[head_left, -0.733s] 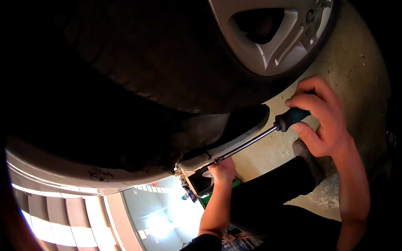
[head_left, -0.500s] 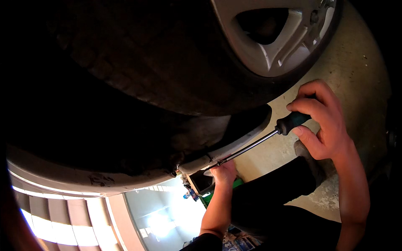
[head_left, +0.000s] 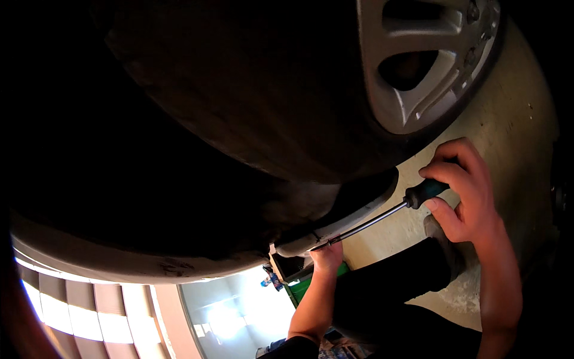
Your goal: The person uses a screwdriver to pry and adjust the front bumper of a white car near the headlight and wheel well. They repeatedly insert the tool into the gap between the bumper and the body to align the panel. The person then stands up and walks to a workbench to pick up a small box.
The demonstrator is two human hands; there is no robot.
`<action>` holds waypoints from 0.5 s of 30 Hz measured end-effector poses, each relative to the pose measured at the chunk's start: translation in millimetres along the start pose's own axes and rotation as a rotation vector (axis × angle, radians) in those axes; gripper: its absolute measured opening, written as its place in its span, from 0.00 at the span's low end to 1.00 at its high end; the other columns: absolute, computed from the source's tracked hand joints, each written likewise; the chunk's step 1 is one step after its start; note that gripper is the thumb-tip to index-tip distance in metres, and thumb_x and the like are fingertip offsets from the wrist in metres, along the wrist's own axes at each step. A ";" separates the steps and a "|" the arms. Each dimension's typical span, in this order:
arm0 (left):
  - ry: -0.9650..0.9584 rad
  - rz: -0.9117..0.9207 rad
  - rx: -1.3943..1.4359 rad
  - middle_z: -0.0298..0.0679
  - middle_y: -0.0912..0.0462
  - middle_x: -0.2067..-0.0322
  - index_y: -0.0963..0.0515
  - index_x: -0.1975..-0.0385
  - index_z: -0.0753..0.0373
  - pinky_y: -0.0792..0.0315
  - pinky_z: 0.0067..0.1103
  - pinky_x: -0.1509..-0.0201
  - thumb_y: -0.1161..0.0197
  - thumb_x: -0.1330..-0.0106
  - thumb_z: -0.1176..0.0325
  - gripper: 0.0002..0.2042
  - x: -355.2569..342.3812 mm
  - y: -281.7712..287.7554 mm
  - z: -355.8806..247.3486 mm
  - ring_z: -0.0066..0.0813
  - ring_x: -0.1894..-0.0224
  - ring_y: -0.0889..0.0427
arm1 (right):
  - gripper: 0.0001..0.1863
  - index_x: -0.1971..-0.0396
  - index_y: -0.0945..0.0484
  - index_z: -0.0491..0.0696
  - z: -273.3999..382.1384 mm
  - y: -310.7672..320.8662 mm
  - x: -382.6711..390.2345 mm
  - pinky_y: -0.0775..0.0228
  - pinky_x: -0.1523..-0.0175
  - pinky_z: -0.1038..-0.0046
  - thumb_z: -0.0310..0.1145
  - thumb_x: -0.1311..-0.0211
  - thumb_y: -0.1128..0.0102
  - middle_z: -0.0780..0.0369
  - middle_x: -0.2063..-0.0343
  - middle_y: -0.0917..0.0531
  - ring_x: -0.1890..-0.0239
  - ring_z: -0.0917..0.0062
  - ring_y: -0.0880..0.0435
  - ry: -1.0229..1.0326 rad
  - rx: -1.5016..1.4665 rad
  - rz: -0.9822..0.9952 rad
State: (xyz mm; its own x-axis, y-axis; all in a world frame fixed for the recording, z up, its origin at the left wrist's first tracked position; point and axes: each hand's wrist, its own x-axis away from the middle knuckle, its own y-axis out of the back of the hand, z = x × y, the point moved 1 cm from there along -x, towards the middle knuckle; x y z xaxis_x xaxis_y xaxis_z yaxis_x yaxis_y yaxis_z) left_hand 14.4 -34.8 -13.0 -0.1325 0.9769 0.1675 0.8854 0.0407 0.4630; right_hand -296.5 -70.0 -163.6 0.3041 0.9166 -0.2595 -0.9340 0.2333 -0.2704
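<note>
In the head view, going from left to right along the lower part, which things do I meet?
Striped bright panels → left hand under the bumper edge → screwdriver shaft → dark screwdriver handle → right hand.

The view now sits closer to the tyre (head_left: 251, 102), which fills more of the frame, and the alloy wheel (head_left: 424, 66) slides toward the upper right edge. The right hand (head_left: 463, 191) and the screwdriver (head_left: 382, 216) sit slightly lower against the concrete floor (head_left: 508, 125)
</note>
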 end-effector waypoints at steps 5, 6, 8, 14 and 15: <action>-0.051 -0.014 -0.348 0.29 0.44 0.26 0.42 0.27 0.48 0.53 0.41 0.22 0.41 0.44 0.28 0.48 5.4 18.7 10.4 0.36 0.25 0.47 | 0.18 0.63 0.19 0.45 1.8 0.2 -0.1 0.31 0.62 0.65 0.43 0.49 0.33 0.55 0.63 0.24 0.65 0.61 0.24 -0.007 -0.011 0.015; -0.041 -0.018 -0.146 0.30 0.44 0.26 0.42 0.27 0.48 0.52 0.42 0.22 0.43 0.44 0.27 0.47 2.5 10.3 10.2 0.37 0.25 0.46 | 0.18 0.63 0.19 0.45 1.4 0.4 0.2 0.31 0.61 0.66 0.42 0.49 0.33 0.55 0.63 0.24 0.65 0.61 0.24 -0.004 -0.007 0.016; 0.006 0.014 0.092 0.34 0.43 0.26 0.41 0.27 0.52 0.50 0.43 0.23 0.47 0.41 0.27 0.46 6.5 -9.9 -0.2 0.40 0.25 0.44 | 0.18 0.63 0.19 0.45 2.4 -0.7 0.7 0.31 0.61 0.66 0.42 0.48 0.34 0.54 0.63 0.24 0.65 0.61 0.24 0.000 -0.011 0.011; 0.230 0.507 -0.625 0.46 0.15 0.59 0.20 0.60 0.69 0.24 0.33 0.49 0.36 0.31 0.61 0.14 58.8 -71.1 -65.7 0.39 0.56 0.16 | 0.19 0.61 0.20 0.43 9.4 -1.8 -6.6 0.31 0.61 0.67 0.41 0.48 0.35 0.54 0.63 0.24 0.65 0.63 0.24 0.068 -0.038 -0.005; -0.136 0.550 -0.924 0.41 0.14 0.67 0.18 0.68 0.66 0.22 0.29 0.56 0.29 0.37 0.69 0.07 54.6 -96.0 -94.0 0.36 0.62 0.15 | 0.19 0.61 0.20 0.43 10.7 0.2 -7.0 0.31 0.61 0.67 0.41 0.48 0.35 0.54 0.63 0.24 0.65 0.64 0.23 0.068 -0.039 -0.003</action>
State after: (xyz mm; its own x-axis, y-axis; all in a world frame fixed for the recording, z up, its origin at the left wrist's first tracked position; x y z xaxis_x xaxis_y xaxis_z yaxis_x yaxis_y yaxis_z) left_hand -119.7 -5.1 33.5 0.2809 0.8305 0.4810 0.1231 -0.5282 0.8401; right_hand -300.7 -72.9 -152.0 0.3203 0.8914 -0.3205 -0.9255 0.2223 -0.3065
